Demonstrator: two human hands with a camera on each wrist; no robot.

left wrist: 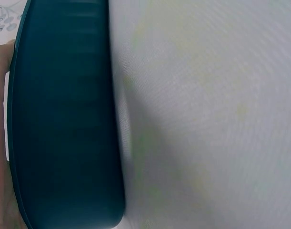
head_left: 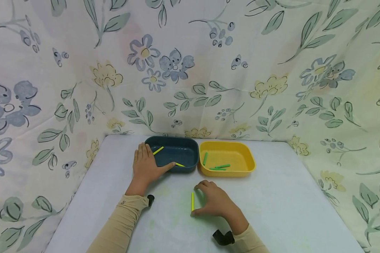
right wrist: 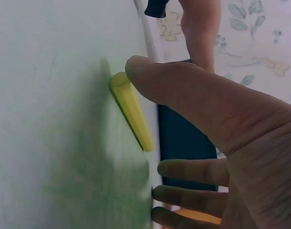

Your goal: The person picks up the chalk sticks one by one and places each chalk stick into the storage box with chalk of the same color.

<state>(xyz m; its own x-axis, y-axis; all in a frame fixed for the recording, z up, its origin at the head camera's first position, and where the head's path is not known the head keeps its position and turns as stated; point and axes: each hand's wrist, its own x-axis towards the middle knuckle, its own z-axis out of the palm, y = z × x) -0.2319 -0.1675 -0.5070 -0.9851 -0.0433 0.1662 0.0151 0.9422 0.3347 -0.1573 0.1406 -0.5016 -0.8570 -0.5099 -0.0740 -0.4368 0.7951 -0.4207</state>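
Observation:
A yellow chalk stick (head_left: 192,201) lies on the white tabletop. My right hand (head_left: 216,202) is spread beside it: the thumb is at its near end, the fingers stand apart from its far end. In the right wrist view the thumb tip overlaps the end of the chalk stick (right wrist: 132,112); whether they touch I cannot tell. My left hand (head_left: 146,167) rests at the left front corner of a dark blue tray (head_left: 177,169), fingers extended over the left rim and thumb stretched along the front rim. Two yellow chalk sticks (head_left: 158,150) show inside that tray.
Right of the blue tray stands a yellow tray (head_left: 228,173) with three green chalk sticks (head_left: 222,166) in it. Faint green and yellow smudges mark the white tabletop (head_left: 291,196). A flowered cloth (head_left: 190,105) hangs behind the table.

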